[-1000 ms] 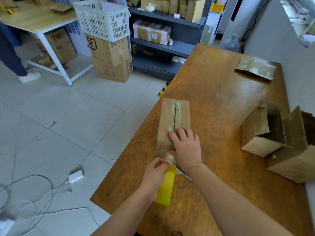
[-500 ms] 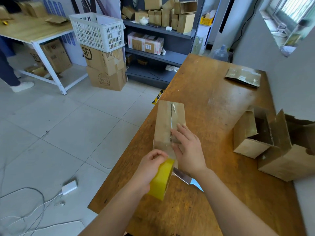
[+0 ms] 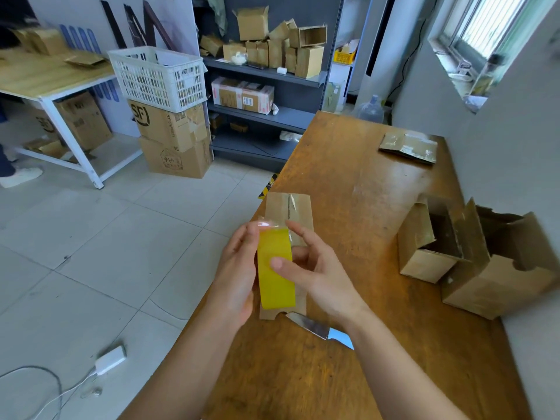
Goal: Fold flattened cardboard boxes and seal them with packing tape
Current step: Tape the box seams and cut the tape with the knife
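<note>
Since a moment ago the roll (image 3: 275, 277) has come up off the near end of the box (image 3: 298, 207), and my right hand (image 3: 316, 275) has left the cardboard to join my left hand (image 3: 238, 268) on it. Both hands now hold the roll above the box. The left is curled round its left side. The right pinches it, with the thumb flat on the yellow face and the forefinger up by the tape end (image 3: 267, 224).

The box lies flat on the bench (image 3: 348, 165) under my hands, its seam running away from me, glossy at the far end as if already taped. The knife (image 3: 315, 327) lies just behind the box's near edge.

I take the step to be freeing a fresh length. To do it well I should keep that clear end pinched so it cannot stick back to the roll. Then I should pull straight along the seam, centre the strip, and rub it down from the middle outward before reaching for the knife.
</note>
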The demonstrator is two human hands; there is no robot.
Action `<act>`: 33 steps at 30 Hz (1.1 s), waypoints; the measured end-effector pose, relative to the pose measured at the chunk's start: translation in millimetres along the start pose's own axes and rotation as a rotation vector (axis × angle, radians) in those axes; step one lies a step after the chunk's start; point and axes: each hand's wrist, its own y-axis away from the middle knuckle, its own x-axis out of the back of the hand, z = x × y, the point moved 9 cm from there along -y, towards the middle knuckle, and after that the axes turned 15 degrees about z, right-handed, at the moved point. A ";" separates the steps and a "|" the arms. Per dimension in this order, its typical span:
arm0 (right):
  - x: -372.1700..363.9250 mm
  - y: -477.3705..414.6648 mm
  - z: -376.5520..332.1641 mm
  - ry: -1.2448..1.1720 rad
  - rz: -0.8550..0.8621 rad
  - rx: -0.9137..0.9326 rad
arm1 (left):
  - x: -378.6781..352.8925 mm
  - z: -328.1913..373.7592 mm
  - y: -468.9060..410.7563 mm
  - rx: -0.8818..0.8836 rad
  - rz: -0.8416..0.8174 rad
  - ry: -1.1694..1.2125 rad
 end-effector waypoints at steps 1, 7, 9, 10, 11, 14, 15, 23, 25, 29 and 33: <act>-2.0 -0.9 -5.9 -0.012 -0.007 0.004 | 0.8 5.9 -1.1 -0.033 0.004 -0.007; -9.4 -8.4 -31.9 0.056 0.014 0.120 | 13.1 50.1 -15.5 -0.427 0.090 -0.352; -6.9 -13.2 -38.4 0.091 0.009 0.149 | 15.2 60.1 -20.2 -0.475 0.101 -0.409; -6.9 -15.0 -41.6 0.109 -0.005 0.167 | 14.8 61.6 -23.3 -0.462 0.082 -0.395; -7.1 -16.1 -44.5 0.120 -0.017 0.180 | 14.5 62.1 -26.2 -0.439 0.062 -0.368; -6.9 -20.0 -47.1 0.157 -0.015 0.205 | 11.0 64.5 -33.2 -0.355 0.015 -0.243; -7.0 -20.8 -47.7 0.182 -0.019 0.216 | 8.8 65.1 -34.0 -0.331 -0.001 -0.221; -2.3 -23.1 -48.8 0.298 -0.053 0.308 | 0.9 65.3 -45.8 -0.452 0.042 -0.443; -0.6 -23.5 -51.1 0.339 -0.053 0.343 | -3.2 65.1 -46.8 -0.469 0.021 -0.470; 2.2 -26.3 -52.0 0.466 -0.046 0.405 | -9.9 64.6 -51.0 -0.506 -0.011 -0.586; 9.5 -30.3 -53.9 0.458 -0.018 0.399 | -12.4 66.1 -53.6 -0.564 0.044 -0.630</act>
